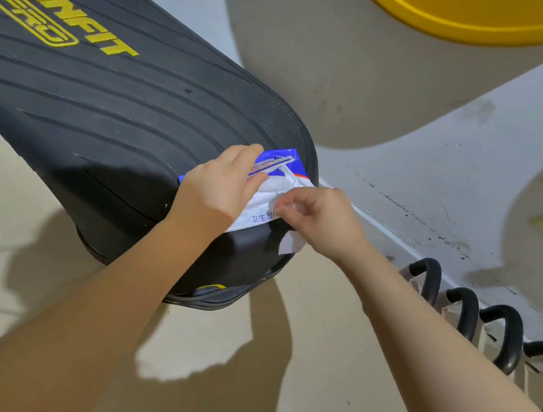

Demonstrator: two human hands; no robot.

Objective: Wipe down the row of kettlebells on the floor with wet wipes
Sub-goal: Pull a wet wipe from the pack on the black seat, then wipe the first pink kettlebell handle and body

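Head view, looking down. A pack of wet wipes [270,192], blue and white with printed characters, lies on the rounded end of a black ribbed platform [104,97] that bears yellow lettering.

Left hand [219,188] rests on the pack from the 9 o'clock side, fingers curved over its blue top edge and thumb against the white face; grip holding the pack down on the platform.

Right hand [320,214] comes in from 4 o'clock, fingertips pinched together at the middle of the pack's white face; grip narrow, closed on a thin clear or white bit there. Cannot tell whether that bit is the seal flap or a sheet. A white wipe [292,243] hangs below this hand, over the platform's dark edge.

Kettlebells [501,336]: a row of black handles at 4 o'clock from the hands, on the floor [38,209] along the base of the pale wall [407,161]. Only handles show; bodies hidden behind the right forearm. Both hands well apart from them.

Yellow disc [488,20] at the top edge, 1 o'clock.
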